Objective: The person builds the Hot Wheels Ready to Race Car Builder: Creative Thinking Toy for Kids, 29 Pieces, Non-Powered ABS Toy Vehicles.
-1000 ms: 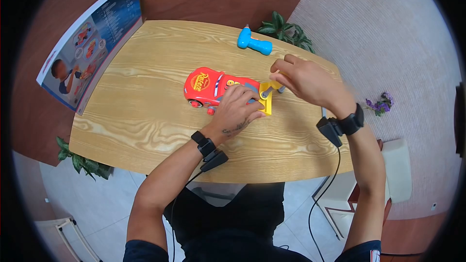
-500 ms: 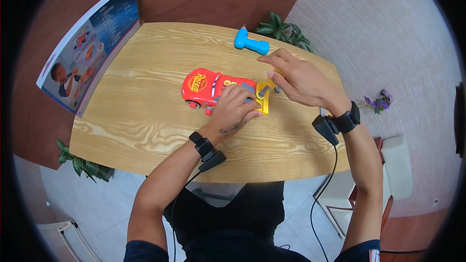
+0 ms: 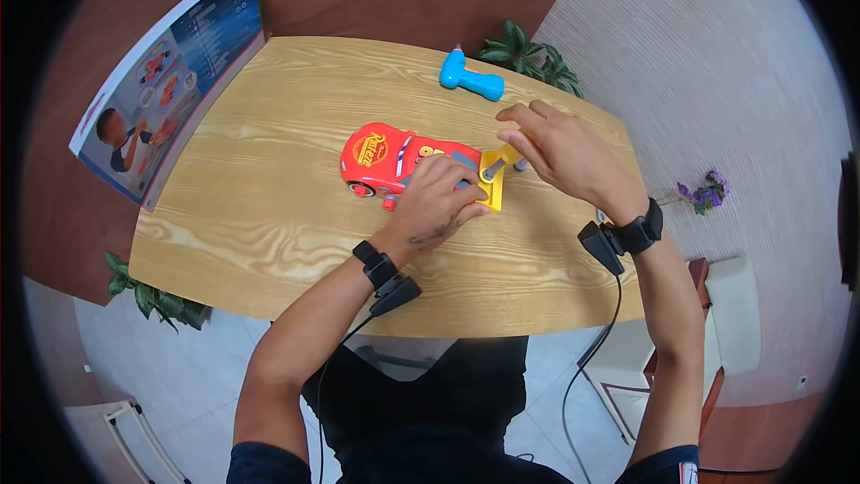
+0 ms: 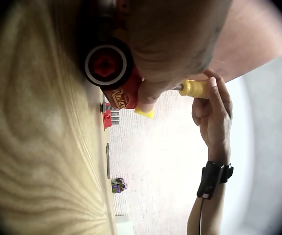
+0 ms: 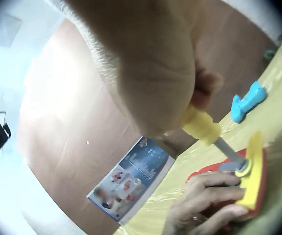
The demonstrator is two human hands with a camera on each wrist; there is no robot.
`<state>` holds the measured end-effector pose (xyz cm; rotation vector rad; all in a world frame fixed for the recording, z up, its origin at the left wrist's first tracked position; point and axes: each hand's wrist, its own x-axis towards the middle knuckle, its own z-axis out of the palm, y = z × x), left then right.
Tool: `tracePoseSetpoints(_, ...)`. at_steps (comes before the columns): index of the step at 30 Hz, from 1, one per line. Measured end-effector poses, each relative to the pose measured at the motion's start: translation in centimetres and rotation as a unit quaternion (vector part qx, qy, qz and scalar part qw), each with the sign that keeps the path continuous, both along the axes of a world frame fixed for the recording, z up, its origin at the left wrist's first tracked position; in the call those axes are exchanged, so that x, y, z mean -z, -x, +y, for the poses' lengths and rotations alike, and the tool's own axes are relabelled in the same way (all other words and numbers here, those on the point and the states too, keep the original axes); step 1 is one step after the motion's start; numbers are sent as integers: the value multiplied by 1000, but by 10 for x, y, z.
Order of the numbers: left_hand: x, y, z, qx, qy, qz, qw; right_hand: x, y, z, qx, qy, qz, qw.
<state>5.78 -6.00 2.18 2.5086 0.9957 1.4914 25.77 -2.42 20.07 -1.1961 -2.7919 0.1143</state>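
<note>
The red toy car [image 3: 369, 154] lies on the table with a yellow part [image 3: 494, 199] at its right end. My left hand [image 3: 434, 199] holds the car at that end, fingers over its top and thumb near the yellow part. In my right hand [image 3: 573, 157] is a screwdriver, its yellow handle [image 4: 194, 88] pinched between thumb and fingers in the left wrist view. The grey shaft [image 5: 229, 151] slants down to a round fitting on the yellow part [image 5: 256, 169]. My right palm hides part of the handle in the right wrist view.
A blue toy drill [image 3: 470, 78] lies toward the table's back edge. At the back left stands a printed box [image 3: 170, 81]. In the left wrist view, a red piece with grey screws [image 4: 110, 117] stands beyond the car. Plants are beyond the table.
My right fingers spread around the handle, then drew in again, with the wrist shifting slightly. My left hand keeps its hold on the car. The head view has shifted slightly.
</note>
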Motion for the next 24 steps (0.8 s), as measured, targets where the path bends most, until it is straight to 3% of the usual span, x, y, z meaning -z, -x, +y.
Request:
tracePoseSetpoints(2, 2, -1, 0, 7, 7, -2, 1000, 1, -3, -3, 32, -16, -18, 999)
tracePoseSetpoints(4, 3, -2, 2, 12, 13, -7, 1000, -2, -6, -6, -34, -2, 70, 997)
tracePoseSetpoints(8, 3, -1, 1, 8, 13, -4, 1000, 0, -8, 1, -90, 5, 43, 995)
tracePoseSetpoints(10, 2, 0, 1, 8, 9, 0, 1000, -2, -1, -8, 26, -15, -20, 999)
tracePoseSetpoints(14, 2, -1, 1, 11, 14, -5, 1000, -2, -9, -3, -7, -27, 4, 1000)
tracePoseSetpoints(16, 2, -2, 1, 11, 20, -7, 1000, -2, -12, 1, -87, -1, 54, 995)
tracePoseSetpoints(17, 2, -1, 2, 11, 15, -6, 1000, -4, -9, -2, -89, -1, 53, 995)
tracePoseSetpoints(19, 1, 0, 2, 9, 10, -5, 1000, -7, -2, -10, 1, 8, -44, 999)
tracePoseSetpoints(23, 2, -1, 1, 8, 3, -2, 1000, 0, -1, -10, 28, -47, -48, 997)
tracePoseSetpoints(24, 2, -2, 2, 7, 8, -6, 1000, 0, -4, -10, -7, -45, -6, 999)
